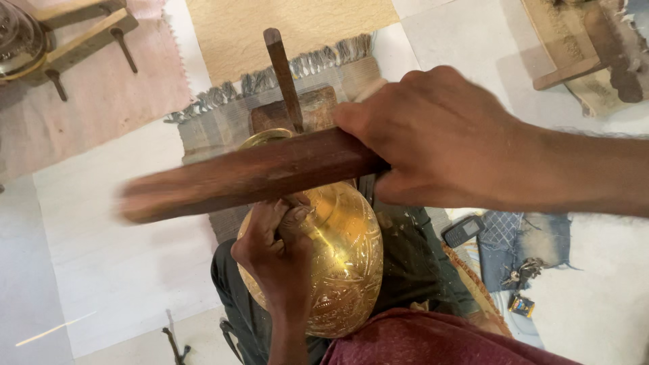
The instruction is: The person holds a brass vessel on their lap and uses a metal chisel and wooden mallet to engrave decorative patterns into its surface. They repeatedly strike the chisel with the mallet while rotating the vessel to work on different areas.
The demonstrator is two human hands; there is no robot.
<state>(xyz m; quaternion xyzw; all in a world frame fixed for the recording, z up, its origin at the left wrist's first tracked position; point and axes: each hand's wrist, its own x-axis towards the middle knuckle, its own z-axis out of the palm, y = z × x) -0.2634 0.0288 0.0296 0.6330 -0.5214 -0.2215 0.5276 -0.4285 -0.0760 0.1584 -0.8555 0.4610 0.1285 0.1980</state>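
A round engraved brass pot (345, 263) lies on its side in my lap. My left hand (277, 253) rests on the pot's upper left side, fingers pinched around a thin tool against the metal; the tool itself is mostly hidden. My right hand (433, 145) grips one end of a long dark wooden bat (250, 174), which stretches left across the pot's neck and looks blurred. Behind the bat a slim wooden stick (284, 78) stands up from a wooden block (297, 111).
A grey fringed mat (223, 118) lies under the block on a pale tiled floor. A wooden frame with metal pegs (81, 40) sits top left, another wooden piece (581, 47) top right. A small phone (463, 231), keys (520, 274) and a denim cloth (524, 240) lie at right.
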